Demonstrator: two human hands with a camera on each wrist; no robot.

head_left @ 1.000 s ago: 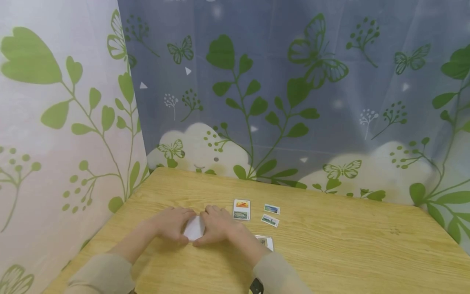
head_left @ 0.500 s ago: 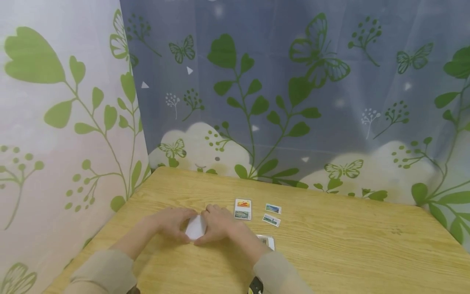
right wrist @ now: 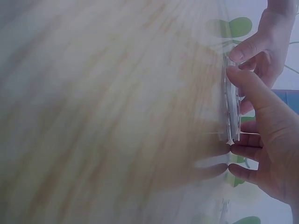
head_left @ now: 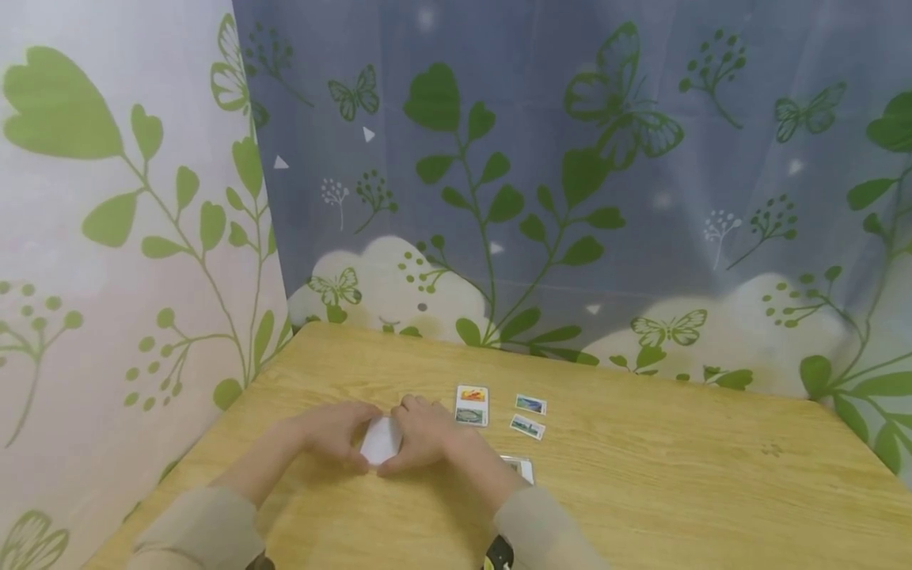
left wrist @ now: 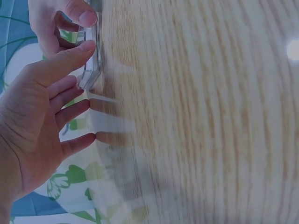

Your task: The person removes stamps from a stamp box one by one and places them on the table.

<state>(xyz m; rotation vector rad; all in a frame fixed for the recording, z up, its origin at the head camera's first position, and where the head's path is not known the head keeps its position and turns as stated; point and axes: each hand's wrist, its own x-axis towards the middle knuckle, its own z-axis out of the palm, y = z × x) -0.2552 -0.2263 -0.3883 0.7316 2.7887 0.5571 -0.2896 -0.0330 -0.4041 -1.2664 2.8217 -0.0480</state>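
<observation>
On the table lies a flat clear plastic case (head_left: 381, 442) with a white face up. From its left side my left hand (head_left: 335, 430) holds it, thumb at the near edge and fingers round the far side. My right hand (head_left: 425, 435) grips the right side in the same way, its thumb close to the other thumb. In the left wrist view the thin clear edge of the case (left wrist: 93, 63) shows behind the left thumb, with the outer fingertips down on the table. The right wrist view shows the case (right wrist: 231, 114) edge-on beside the right thumb.
Right of the hands lies a case with two colourful stamps (head_left: 472, 406). Beyond it are two loose stamps, a blue one (head_left: 530, 404) and a green one (head_left: 527, 427). Another case (head_left: 527, 470) is partly hidden by the right forearm. Patterned curtains (head_left: 499, 198) border the wooden table (head_left: 677, 475).
The view has shifted very slightly. Both hands keep their grip on the plastic case, and the stamps lie where they were.
</observation>
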